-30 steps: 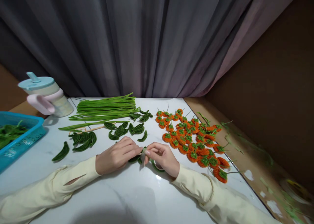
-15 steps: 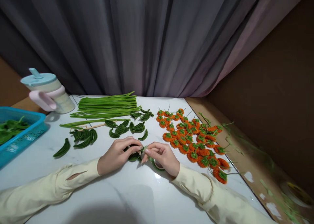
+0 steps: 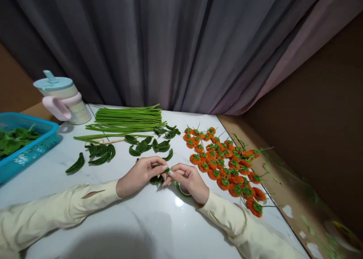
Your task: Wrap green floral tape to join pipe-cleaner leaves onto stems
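My left hand (image 3: 143, 177) pinches a dark green fuzzy leaf (image 3: 156, 180), which shows below its fingers. Thumb and fingers of my right hand (image 3: 190, 181) are closed on a thin strip of green tape, the fingertips of both hands meeting at the leaf's end. A roll of green tape (image 3: 181, 192) sits under my right palm, partly covered by it. Beyond the hands lie several small bunches of similar dark green leaves (image 3: 141, 147). Single leaves lie at the far left (image 3: 76, 163) and just behind the hands (image 3: 169, 155).
Many orange fuzzy persimmon-like pieces with green tops (image 3: 224, 182) spread over the right of the white table (image 3: 119, 228). Bright green stems (image 3: 127, 117) lie at the back, by a curtain (image 3: 159, 47). A blue basket (image 3: 31, 147) and a lidded cup (image 3: 79, 111) stand left.
The view has shifted slightly, so the things on the table sit a little further right. Both hands stay together at the leaf's end, with their fingers only slightly moved.
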Demonstrator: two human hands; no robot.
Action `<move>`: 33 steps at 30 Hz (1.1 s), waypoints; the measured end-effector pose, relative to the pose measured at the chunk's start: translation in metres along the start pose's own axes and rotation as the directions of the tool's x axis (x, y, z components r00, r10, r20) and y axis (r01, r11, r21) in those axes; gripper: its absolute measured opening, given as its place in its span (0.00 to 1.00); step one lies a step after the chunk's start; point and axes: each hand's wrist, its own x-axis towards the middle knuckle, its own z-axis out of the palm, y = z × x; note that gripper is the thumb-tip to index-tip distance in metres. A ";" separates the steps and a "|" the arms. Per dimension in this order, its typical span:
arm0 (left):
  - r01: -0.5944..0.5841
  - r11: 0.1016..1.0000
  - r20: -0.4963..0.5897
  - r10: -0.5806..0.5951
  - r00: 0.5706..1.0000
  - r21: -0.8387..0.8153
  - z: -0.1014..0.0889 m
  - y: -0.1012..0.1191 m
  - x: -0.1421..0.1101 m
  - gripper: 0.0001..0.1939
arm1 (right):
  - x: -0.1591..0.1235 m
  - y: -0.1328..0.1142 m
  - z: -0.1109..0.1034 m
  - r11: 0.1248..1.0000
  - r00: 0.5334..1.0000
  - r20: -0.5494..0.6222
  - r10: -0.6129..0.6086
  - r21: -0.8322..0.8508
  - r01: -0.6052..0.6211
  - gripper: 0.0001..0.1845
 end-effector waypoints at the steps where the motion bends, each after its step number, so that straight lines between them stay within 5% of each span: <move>1: 0.031 0.998 0.031 -0.029 0.999 -0.061 0.000 0.000 0.000 0.12 | 0.000 0.000 0.000 1.000 1.000 0.005 0.001 0.002 -0.001 0.13; 7: 0.108 0.968 0.136 -0.079 0.988 -0.227 0.000 -0.004 0.002 0.13 | -0.001 0.002 0.000 1.000 1.000 -0.028 0.001 -0.012 -0.002 0.13; 11: 0.043 0.995 0.038 -0.040 0.998 -0.088 0.001 -0.002 0.002 0.12 | -0.001 0.003 -0.003 1.000 1.000 -0.010 -0.003 -0.002 0.003 0.13; 16: -0.135 0.968 -0.079 0.155 0.985 0.211 0.002 -0.004 -0.002 0.11 | 0.000 0.002 -0.004 0.999 0.999 0.040 0.016 0.029 -0.017 0.14; 20: -0.171 0.949 -0.088 0.201 0.976 0.266 0.003 -0.008 -0.005 0.12 | 0.000 0.002 -0.002 0.998 0.997 0.060 0.058 0.032 -0.060 0.14; 25: -0.112 0.979 -0.023 0.118 0.993 0.173 0.002 -0.004 -0.005 0.12 | 0.000 0.003 -0.002 0.997 0.995 0.067 0.073 0.021 -0.074 0.14; 33: 0.021 1.000 0.248 -0.025 0.969 0.018 -0.007 0.007 0.003 0.13 | -0.007 0.005 0.001 0.983 1.000 -0.002 -0.022 -0.184 0.021 0.12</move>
